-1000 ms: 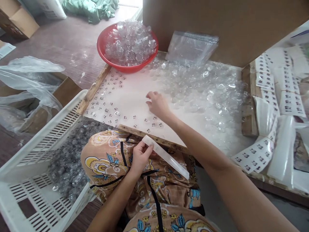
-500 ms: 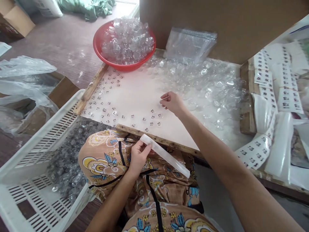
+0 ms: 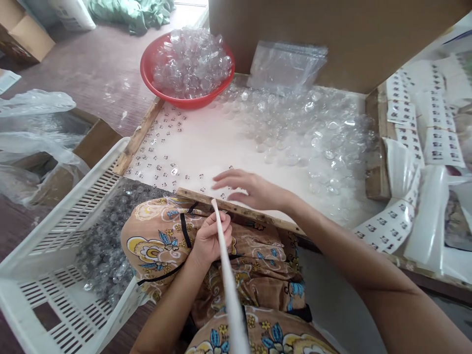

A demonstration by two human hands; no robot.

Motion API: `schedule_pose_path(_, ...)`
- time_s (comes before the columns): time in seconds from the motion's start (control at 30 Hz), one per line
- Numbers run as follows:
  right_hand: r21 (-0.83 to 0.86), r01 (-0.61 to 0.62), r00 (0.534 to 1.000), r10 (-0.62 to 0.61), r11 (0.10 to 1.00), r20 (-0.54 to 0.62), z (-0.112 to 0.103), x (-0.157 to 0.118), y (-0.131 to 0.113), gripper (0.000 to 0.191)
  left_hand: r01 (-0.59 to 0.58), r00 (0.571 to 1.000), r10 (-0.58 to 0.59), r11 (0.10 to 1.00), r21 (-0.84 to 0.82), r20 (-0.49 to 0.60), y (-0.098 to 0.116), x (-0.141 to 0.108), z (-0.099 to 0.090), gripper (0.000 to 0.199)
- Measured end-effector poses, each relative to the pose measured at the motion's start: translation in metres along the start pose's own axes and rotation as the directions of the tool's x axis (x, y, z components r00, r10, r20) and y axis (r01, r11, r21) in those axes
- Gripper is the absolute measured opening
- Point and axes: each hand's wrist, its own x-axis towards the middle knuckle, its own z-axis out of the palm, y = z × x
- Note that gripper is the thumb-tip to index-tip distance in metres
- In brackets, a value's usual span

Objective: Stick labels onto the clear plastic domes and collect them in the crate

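Note:
My left hand (image 3: 213,239) is closed around a narrow white strip (image 3: 223,246), low over my lap. The strip is seen nearly edge-on, and its near end is blurred. My right hand (image 3: 250,189) hovers above the front edge of a white board (image 3: 206,142), fingers spread with nothing visible in them. It is just beyond the strip's far end, apart from it. Small dark printed figures (image 3: 158,168) dot the board's left side, some hidden by my right hand. Many clear plastic domed pieces (image 3: 317,142) lie on its right side.
A red basin (image 3: 186,103) heaped with clear plastic pieces sits at the back left. A white crate (image 3: 33,255) with more pieces stands at my left. Wooden rails (image 3: 138,132) edge the board. Printed strips (image 3: 387,226) lie right; cardboard (image 3: 350,44) rises behind.
My right hand has moved left and towards me, and its fingers have spread from a pinch. The strip in my left hand has turned edge-on, its near end swinging towards me.

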Motion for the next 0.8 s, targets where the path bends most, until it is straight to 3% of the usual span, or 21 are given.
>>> schedule_pose_path(0.1,0.154,0.096,0.978,-0.122,0.983,0.169,0.008,0.008,-0.016,0.025,0.053,0.997,-0.051,0.998,-0.042,0.065,0.002,-0.004,-0.003,0.041)
schedule_pose_path(0.23,0.277,-0.043,0.978,-0.016,0.960,0.210,0.014,0.011,-0.011,0.010,0.059,0.996,-0.063,0.997,0.055,0.065,-0.001,-0.005,-0.007,0.039)
schedule_pose_path(0.33,0.300,-0.194,0.976,0.152,0.934,0.157,0.017,0.005,0.000,0.009,-0.106,0.994,0.109,0.974,0.199,-0.005,-0.004,-0.002,-0.004,0.038)
schedule_pose_path(0.4,0.300,-0.270,0.962,0.247,0.915,0.113,0.019,-0.001,0.005,0.010,-0.246,0.960,0.275,0.912,0.327,-0.047,-0.004,-0.001,-0.002,0.036)
schedule_pose_path(0.47,0.280,-0.316,0.949,0.305,0.906,0.083,0.021,-0.008,0.008,0.012,-0.329,0.923,0.382,0.844,0.423,-0.044,-0.003,-0.001,-0.001,0.048)
schedule_pose_path(0.53,0.251,-0.335,0.941,0.334,0.908,0.047,0.025,-0.013,0.009,0.010,-0.361,0.896,0.440,0.800,0.479,-0.058,-0.003,-0.001,-0.001,0.050)
schedule_pose_path(0.67,0.147,-0.351,0.930,0.363,0.925,-0.065,0.034,-0.018,0.007,0.006,-0.329,0.837,0.511,0.755,0.567,-0.195,-0.002,0.001,-0.001,0.033)
schedule_pose_path(0.8,0.032,-0.323,0.932,0.324,0.946,-0.163,0.038,-0.021,0.003,0.004,-0.339,0.808,0.549,0.730,0.594,-0.213,-0.002,0.003,0.000,0.030)
